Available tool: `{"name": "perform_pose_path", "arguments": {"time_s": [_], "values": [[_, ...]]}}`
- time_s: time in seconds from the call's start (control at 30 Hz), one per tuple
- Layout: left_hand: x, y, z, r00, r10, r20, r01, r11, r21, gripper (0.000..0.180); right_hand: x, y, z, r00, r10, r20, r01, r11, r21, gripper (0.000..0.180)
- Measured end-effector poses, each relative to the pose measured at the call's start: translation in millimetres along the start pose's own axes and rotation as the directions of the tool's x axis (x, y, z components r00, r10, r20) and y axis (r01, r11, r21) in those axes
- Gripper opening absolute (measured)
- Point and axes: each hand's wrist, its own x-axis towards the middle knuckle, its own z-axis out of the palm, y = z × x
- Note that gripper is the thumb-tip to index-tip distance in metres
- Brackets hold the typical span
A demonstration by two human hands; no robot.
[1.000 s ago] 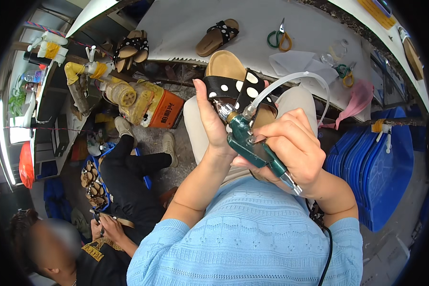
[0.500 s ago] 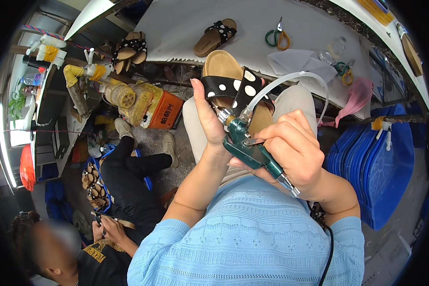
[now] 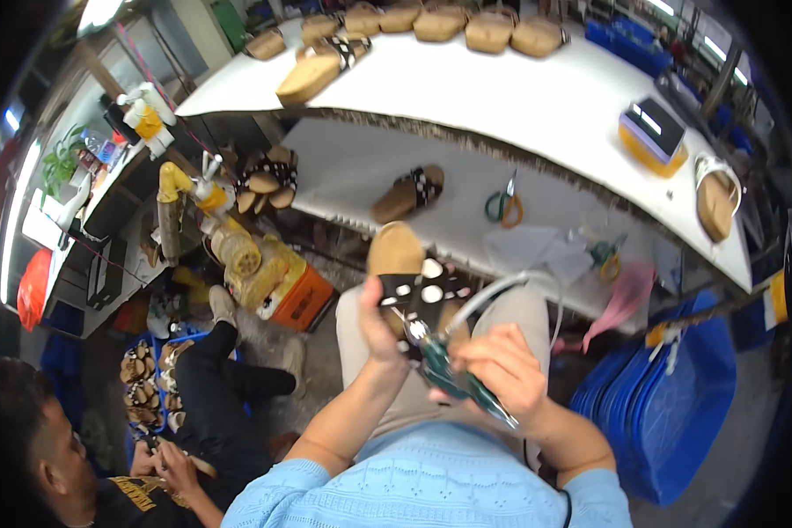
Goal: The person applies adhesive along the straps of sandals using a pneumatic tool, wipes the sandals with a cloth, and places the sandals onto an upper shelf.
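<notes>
A sandal (image 3: pixel 394 247) with a tan footbed and black straps with white dots is held over my lap. My left hand (image 3: pixel 380 330) is closed round its side, the thumb upright along the strap. In my right hand (image 3: pixel 507 370) is a dark green spray gun (image 3: pixel 441 359), its metal nozzle end pointing at the straps and close to my left hand. From the gun a translucent hose (image 3: pixel 493 286) arches up and to the right. Blur hides whether the nozzle touches the sandal and how my right fingers sit on the trigger.
A white upper table (image 3: pixel 466 97) bears several sandals (image 3: pixel 438 24) along its far edge. Its lower shelf (image 3: pixel 343 158) holds another dotted sandal (image 3: pixel 410 192), scissors (image 3: pixel 505 208) and a pink bag (image 3: pixel 623 299). Blue trays (image 3: pixel 678 396) stand stacked right; a co-worker (image 3: pixel 176 471) sits left, near an orange-yellow can (image 3: pixel 292 290).
The view has tilted upward, bringing the upper table into sight. Sandal, spray gun and both hands appear lower in the picture, still held the same way.
</notes>
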Motion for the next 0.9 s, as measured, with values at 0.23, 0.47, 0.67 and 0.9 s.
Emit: {"name": "perform_pose_path", "arguments": {"time_s": [0.23, 0.47, 0.67, 0.9], "values": [[100, 134, 82, 0.752, -0.079, 0.654, 0.121, 0.992, -0.019, 0.085, -2, -3, -38, 0.978, 0.013, -0.208, 0.022, 0.987, 0.162, 0.039], [169, 174, 87, 0.856, 0.355, 0.377, -0.438, 0.109, 0.892, 0.061, -22, 9, -37, 0.91, 0.055, -0.41, 0.002, 0.991, 0.137, 0.043], [135, 138, 73, 0.643, 0.381, 0.665, -0.395, -0.579, 0.713, 0.058, -20, 6, -28, 0.811, 0.447, -0.378, -0.299, 0.871, 0.389, 0.044], [193, 183, 64, 0.353, 0.351, 0.867, -0.194, -0.879, 0.435, 0.054, -22, 7, -20, 0.818, 0.416, -0.397, -0.264, 0.885, 0.384, 0.045]]}}
